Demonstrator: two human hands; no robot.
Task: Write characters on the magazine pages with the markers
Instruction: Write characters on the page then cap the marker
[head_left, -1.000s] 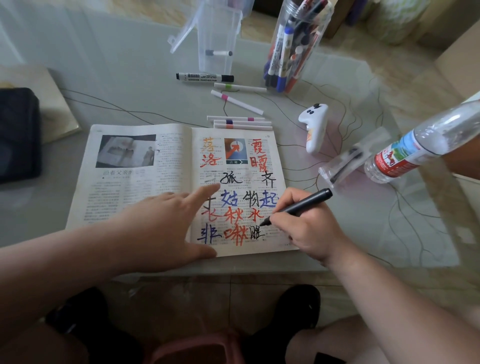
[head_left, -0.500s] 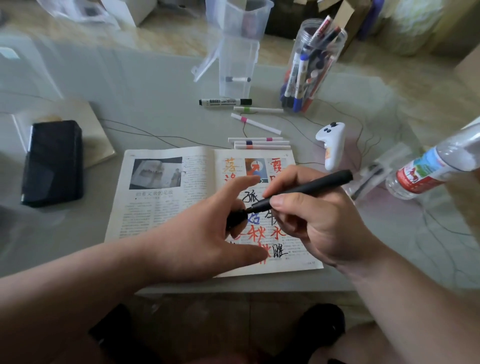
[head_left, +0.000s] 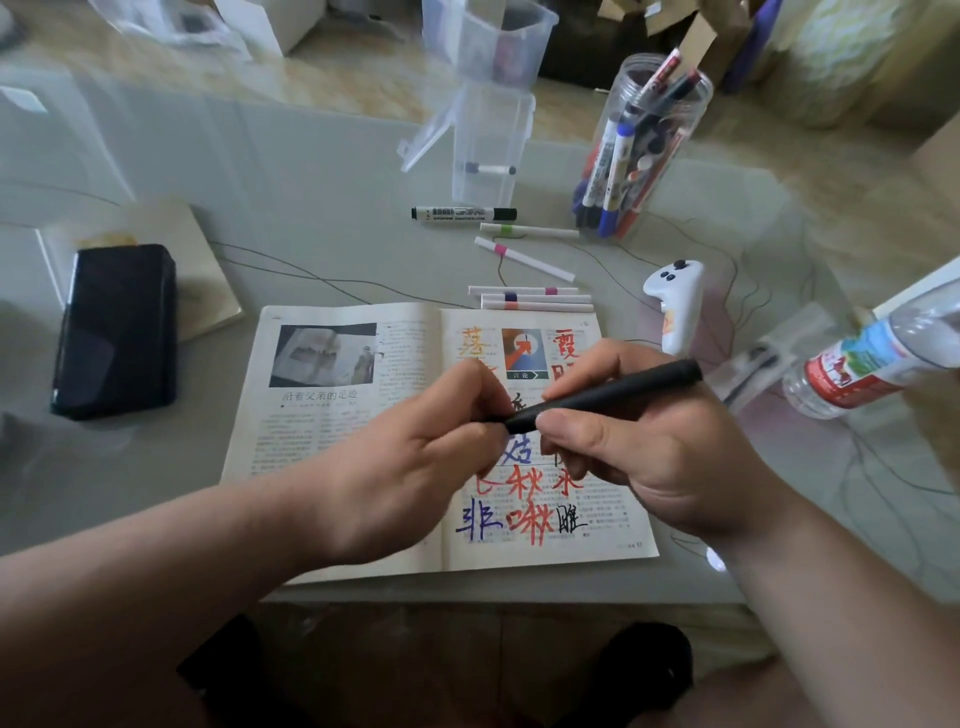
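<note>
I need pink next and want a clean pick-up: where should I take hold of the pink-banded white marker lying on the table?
Pinch the pink-banded marker mid-barrel, coming down from above with finger and thumb across its slant. It lies flat on the table, with both long sides free.

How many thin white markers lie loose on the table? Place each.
5. Green-banded marker beside the jar, pink-banded marker just nearer, three markers side by side above the magazine. The left hand and right hand may hide others.
</note>
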